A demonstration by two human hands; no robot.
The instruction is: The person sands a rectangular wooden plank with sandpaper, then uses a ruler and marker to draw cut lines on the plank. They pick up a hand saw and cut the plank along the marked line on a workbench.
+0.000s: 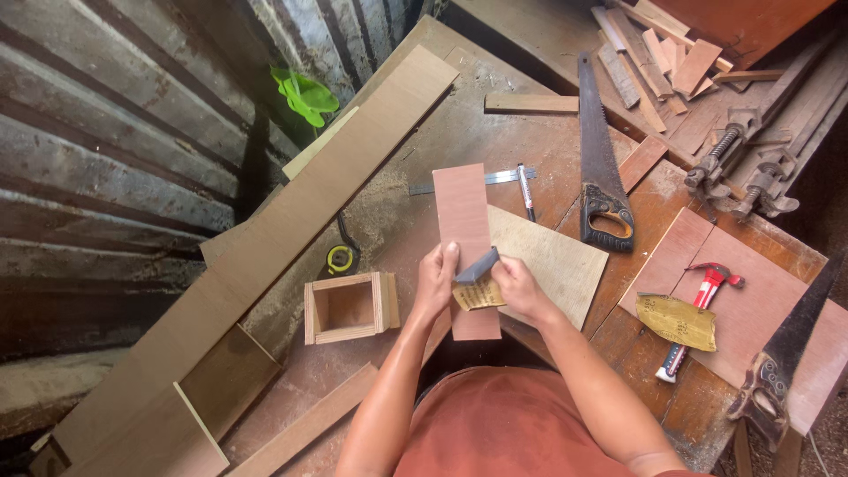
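- Gripping the narrow reddish plywood strip [463, 231] near its lower half, the left hand [435, 281] has its fingers curled around the left edge and the thumb lying on the face, steadying the strip where it lies lengthwise over the workbench [495, 132].
- The right hand [517, 290] closes on a folded piece of sandpaper [477, 281], grey side up and yellow backing showing below, pressed against the strip's right edge.
- As a judgement, the sanding looks part-way: the strip's upper length appears smooth, but whether its edges are finished cannot be told.
- Under the strip lies a pale plywood panel [556, 261].
- Just left of the hands stands a small open wooden box [347, 307]; it is empty.
- Beside it sits a yellow tape measure [339, 259].
- Farther right lie a handsaw [602, 168], a red-handled hammer [700, 305] and a spare yellow sandpaper sheet [678, 321].
- A long plywood board [265, 256] runs diagonally at the left.
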